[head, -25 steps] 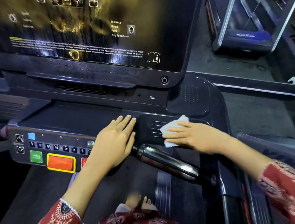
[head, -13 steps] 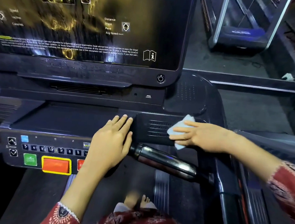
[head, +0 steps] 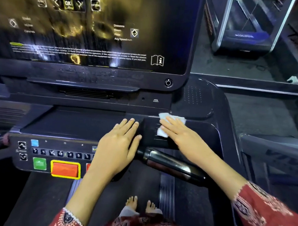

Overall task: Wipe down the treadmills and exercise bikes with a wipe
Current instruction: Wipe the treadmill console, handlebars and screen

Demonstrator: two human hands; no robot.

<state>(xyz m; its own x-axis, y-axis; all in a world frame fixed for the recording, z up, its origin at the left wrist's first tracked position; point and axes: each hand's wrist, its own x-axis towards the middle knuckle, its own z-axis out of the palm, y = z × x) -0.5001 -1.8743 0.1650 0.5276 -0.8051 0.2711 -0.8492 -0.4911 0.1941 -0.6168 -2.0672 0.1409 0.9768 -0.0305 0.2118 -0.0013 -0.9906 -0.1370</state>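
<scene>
Right fingers (head: 170,127) straight and flat, pinning the wipe (head: 164,116) against the slotted panel (head: 154,131) at right of centre; nothing curled round it, the right hand (head: 185,137) just presses. The wipe is bunched, with edges poking out above and left of the fingers. Risk: with no real grip it could roll up or slide out mid-stroke, or snag on the slots and push moisture into them. Left fingers (head: 127,125) are also straight, holding nothing; the left hand (head: 119,146) lies flat on the treadmill console (head: 72,123) with its palm covering the right end of the button row (head: 61,153), touching a half-hidden red key (head: 87,167) beside the big red button (head: 65,169). Leaning on it could trigger a key, and bare feet (head: 138,204) are on the belt (head: 48,203) at bottom centre. The handle bar (head: 172,165) just below the right wrist could catch the sleeve (head: 270,217).
</scene>
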